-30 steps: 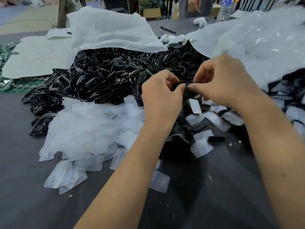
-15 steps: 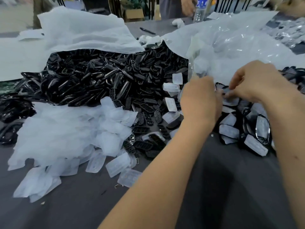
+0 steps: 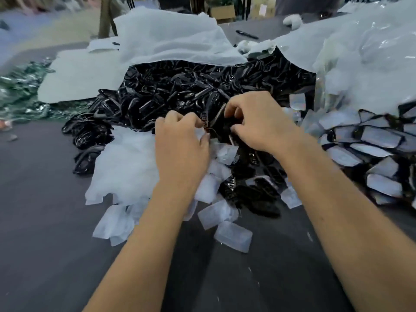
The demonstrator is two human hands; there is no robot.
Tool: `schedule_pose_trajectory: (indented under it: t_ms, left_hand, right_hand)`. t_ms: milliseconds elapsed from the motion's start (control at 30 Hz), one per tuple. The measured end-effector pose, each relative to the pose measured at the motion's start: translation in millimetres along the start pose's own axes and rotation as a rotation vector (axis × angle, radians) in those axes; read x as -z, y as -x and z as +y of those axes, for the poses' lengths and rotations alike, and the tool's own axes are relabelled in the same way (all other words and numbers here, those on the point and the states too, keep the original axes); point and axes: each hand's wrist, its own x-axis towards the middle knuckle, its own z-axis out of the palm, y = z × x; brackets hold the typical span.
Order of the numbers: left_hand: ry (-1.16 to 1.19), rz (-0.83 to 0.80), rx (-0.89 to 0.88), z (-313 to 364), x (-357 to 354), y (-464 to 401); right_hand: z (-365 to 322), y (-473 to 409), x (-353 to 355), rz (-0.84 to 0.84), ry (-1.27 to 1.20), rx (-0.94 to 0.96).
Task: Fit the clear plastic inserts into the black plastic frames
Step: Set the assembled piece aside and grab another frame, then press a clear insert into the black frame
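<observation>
A big heap of black plastic frames (image 3: 191,91) lies at the middle of the table, and a pile of clear plastic inserts (image 3: 126,163) spreads in front of it on the left. My right hand (image 3: 258,124) grips one black frame (image 3: 219,119) at the heap's front edge, fingers curled round it. My left hand (image 3: 180,145) is close beside it, fingers curled and pinching a clear insert (image 3: 201,134) against the frame. How the two parts meet is hidden by my fingers. Frames with inserts fitted (image 3: 378,140) lie heaped at the right.
Loose inserts (image 3: 233,236) and black parts (image 3: 254,194) are scattered on the grey table (image 3: 45,221) between my forearms. A white sheet (image 3: 168,41) covers the heap's back. A clear plastic bag (image 3: 360,52) lies at the right, a pen (image 3: 246,34) behind, green items (image 3: 18,91) at far left.
Both hands have come back from the heap of fitted pieces on the right to the front of the black heap. My right hand now holds a black frame, my left an insert.
</observation>
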Motion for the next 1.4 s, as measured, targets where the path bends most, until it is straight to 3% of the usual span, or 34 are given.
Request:
schedule_pose_trajectory:
  t_ms: [200, 300, 533, 767, 933, 1133, 1233, 1333, 1400]
  left_hand:
    - [0.06, -0.067, 0.056, -3, -5, -1]
    - [0.104, -0.05, 0.07, -4, -5, -2]
    - [0.21, 0.052, 0.114, -9, -8, -4]
    - [0.509, 0.126, 0.163, -10, -2, -14]
    - [0.643, 0.092, 0.15, -9, -3, -15]
    - [0.838, -0.04, 0.11, -7, -2, -16]
    - [0.812, 0.074, 0.115, -10, -2, -16]
    - [0.814, 0.249, 0.208, -14, -3, -18]
    - [0.825, 0.291, 0.258, -14, -4, -18]
  right_hand:
    - [0, -3, -40, 0.079, 0.047, 0.153]
    - [8, -5, -39, 0.198, 0.022, 0.146]
    - [19, -8, -25, 0.297, -0.195, 0.063]
    - [18, -10, -28, 0.366, -0.382, 0.011]
    - [17, -10, -24, 0.519, -0.463, 0.045]
    - [1, -10, -27, 0.268, -0.757, 0.141]
    - [0, -10, -30, 0.234, -0.818, 0.124]
    - [6, -11, -30, 0.248, -0.487, 0.189]
    - [8, -11, -30, 0.138, -0.207, 0.24]
